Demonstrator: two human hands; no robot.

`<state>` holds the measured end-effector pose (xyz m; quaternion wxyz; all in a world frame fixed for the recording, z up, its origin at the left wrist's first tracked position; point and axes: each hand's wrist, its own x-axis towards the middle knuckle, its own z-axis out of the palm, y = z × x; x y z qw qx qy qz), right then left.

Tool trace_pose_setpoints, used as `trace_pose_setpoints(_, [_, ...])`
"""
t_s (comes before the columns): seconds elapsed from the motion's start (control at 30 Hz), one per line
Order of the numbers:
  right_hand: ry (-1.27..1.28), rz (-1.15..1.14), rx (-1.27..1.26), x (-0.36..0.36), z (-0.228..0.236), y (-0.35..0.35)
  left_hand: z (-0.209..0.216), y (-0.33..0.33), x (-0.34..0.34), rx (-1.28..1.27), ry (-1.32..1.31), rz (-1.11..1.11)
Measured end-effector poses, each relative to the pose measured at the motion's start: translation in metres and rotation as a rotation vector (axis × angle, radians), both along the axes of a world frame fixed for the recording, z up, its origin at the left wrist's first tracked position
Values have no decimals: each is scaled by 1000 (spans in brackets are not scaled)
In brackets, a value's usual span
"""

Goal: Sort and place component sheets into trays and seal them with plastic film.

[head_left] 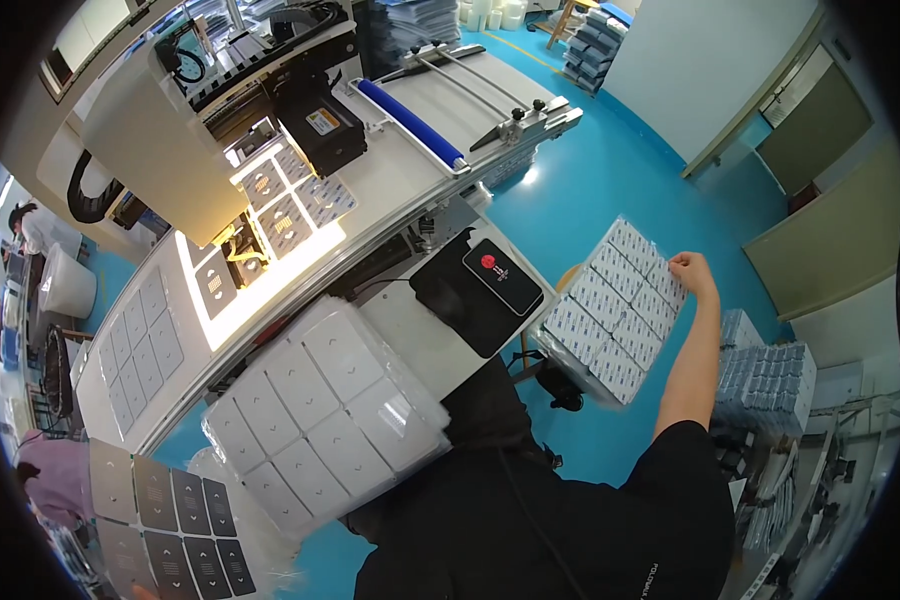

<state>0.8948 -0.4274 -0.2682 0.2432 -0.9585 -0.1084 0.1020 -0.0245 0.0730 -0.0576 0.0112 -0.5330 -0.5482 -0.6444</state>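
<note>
On the right, my right hand [690,272] pinches the edge of the top sheet on a stack of sheets [615,310]. Blue print runs over their white, rectangular panels. At the lower left, a clear sheet of dark panels [175,520] with small arrow marks is held up at a tilt. A small bit of my left hand [145,592] shows at its lower edge; the fingers are mostly hidden. Beside that sheet lies a plastic-covered stack of pale grey panels [315,410] with arrow marks.
A machine with a lit worktable [270,290] carries more panel sheets under its black head [320,120]. A blue roller [410,122] lies along its right side. A phone [503,277] rests on a black mat [450,310]. Bundled stacks [765,375] stand at right. Another person [60,485] is at far left.
</note>
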Motion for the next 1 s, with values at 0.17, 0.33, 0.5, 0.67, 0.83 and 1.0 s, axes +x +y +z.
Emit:
trace_pose_setpoints(0.17, [-59, -46, 0, 3, -15, 15, 0, 0, -7, 107, -82, 46])
trace_pose_setpoints(0.33, [-406, 47, -267, 21, -39, 0, -26, 18, -106, -152, -348, -69])
trace_pose_setpoints(0.5, [-261, 197, 19, -8, -26, 66, 8, 11, -74, -123, -181, 316])
trace_pose_setpoints(0.67, [-197, 359, 366, -116, 4, 185, 43, 46, -82, 76, -214, 83])
trace_pose_setpoints(0.83, [56, 746, 499, -278, 12, 290, 81, 87, -51, 192, 44, -13])
trace_pose_setpoints(1.0, [183, 1119, 34, -358, 21, 310, 107, 154, -46, 216, -65, -19])
